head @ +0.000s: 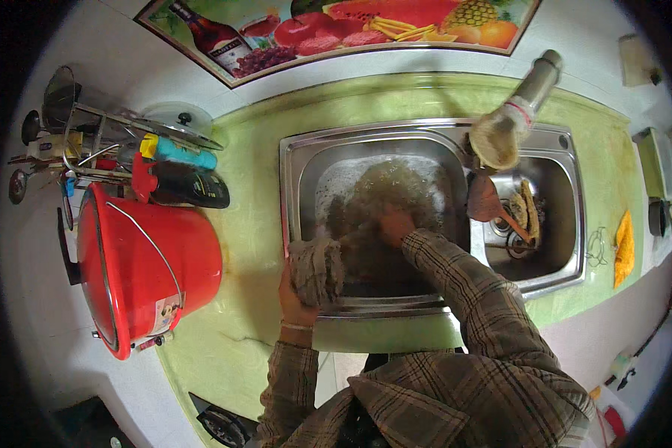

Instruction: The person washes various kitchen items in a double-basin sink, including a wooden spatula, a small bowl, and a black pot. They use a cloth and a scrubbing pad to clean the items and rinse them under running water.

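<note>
My left hand [295,294] grips a crumpled grey cloth [317,270] at the left front corner of the large steel sink basin [308,140]. Brownish, murky water [389,185] with some froth stands in that basin. Into it reaches my right hand [396,225], its fingers blurred and hidden by the water. Whether those fingers hold anything cannot be made out. A plaid sleeve [465,280] covers the right arm down to the wrist.
A smaller basin [560,224] on the right holds a reddish-brown spatula [486,199] and a folded cloth [525,210]. Above the divider hangs a cloth-wrapped faucet [501,134]. Left stand a red bucket [162,252], a black bottle [193,185] and a utensil rack [98,134]. An orange cloth [625,252] lies far right.
</note>
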Demonstrator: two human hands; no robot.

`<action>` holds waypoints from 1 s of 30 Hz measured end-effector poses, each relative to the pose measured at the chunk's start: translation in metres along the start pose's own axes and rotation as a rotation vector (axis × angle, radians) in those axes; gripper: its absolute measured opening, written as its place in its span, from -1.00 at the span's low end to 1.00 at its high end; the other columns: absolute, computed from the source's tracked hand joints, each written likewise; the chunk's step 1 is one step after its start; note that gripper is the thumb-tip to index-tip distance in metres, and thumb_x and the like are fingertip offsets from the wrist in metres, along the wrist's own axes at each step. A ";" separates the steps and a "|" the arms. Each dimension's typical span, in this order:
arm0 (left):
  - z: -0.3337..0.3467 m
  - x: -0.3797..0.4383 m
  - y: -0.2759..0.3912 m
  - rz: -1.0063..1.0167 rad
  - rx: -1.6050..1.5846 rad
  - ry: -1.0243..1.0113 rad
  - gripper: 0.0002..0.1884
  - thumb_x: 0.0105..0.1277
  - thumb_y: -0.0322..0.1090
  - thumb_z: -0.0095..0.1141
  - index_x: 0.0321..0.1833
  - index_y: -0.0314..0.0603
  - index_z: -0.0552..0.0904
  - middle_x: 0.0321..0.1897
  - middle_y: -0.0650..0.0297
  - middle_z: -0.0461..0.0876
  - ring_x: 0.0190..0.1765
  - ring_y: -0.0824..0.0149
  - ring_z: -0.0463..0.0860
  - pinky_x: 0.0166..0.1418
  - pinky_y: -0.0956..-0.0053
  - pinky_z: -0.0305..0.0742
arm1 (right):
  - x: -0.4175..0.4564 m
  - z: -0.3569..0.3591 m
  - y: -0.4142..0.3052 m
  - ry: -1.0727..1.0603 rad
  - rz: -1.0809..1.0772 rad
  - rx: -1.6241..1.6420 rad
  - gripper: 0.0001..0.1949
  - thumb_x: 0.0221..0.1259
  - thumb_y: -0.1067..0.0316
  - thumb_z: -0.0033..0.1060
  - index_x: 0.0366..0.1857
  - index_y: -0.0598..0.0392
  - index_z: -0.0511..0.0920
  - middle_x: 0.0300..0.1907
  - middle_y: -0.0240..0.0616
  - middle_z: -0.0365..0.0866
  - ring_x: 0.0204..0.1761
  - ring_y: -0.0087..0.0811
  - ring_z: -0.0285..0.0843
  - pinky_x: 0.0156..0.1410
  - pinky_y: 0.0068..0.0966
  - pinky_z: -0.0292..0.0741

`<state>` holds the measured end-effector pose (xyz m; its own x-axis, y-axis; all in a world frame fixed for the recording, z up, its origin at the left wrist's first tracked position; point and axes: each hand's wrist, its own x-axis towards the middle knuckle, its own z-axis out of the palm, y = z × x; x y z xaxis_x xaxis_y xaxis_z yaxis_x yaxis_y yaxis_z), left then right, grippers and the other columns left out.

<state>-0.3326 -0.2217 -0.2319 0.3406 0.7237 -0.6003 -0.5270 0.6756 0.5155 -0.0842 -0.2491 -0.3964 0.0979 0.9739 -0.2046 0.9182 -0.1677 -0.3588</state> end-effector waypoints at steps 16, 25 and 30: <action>-0.040 -0.012 -0.008 0.066 0.130 0.109 -0.58 0.53 -0.09 -0.12 0.26 -0.21 0.48 0.17 0.20 0.57 0.17 0.25 0.60 0.22 0.27 0.54 | 0.047 0.066 0.030 -0.191 -0.305 -0.148 -0.85 0.00 0.35 0.13 -0.58 0.10 0.68 -0.44 -0.05 0.68 -0.34 -0.07 0.69 -0.24 -0.14 0.63; -0.027 -0.015 -0.008 0.004 0.131 0.072 -0.60 0.52 -0.11 -0.11 0.24 -0.21 0.50 0.14 0.19 0.59 0.15 0.25 0.61 0.23 0.27 0.53 | 0.050 0.135 0.046 0.334 -0.072 -0.240 -0.78 0.18 0.25 0.12 -0.53 0.03 0.72 -0.49 -0.17 0.68 -0.43 -0.12 0.68 -0.42 -0.17 0.59; -0.049 -0.008 -0.015 0.047 0.179 0.089 -0.59 0.51 -0.07 -0.10 0.23 -0.19 0.50 0.13 0.19 0.59 0.14 0.24 0.61 0.23 0.28 0.52 | 0.058 0.103 0.043 -0.084 -0.357 -0.145 -0.73 0.23 0.16 0.07 -0.53 -0.03 0.72 -0.46 -0.22 0.70 -0.41 -0.17 0.69 -0.37 -0.15 0.60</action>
<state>-0.3653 -0.2441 -0.2648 0.2447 0.7449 -0.6206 -0.3911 0.6615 0.6399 -0.0784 -0.2156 -0.5171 -0.2634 0.9502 -0.1666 0.9342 0.2082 -0.2895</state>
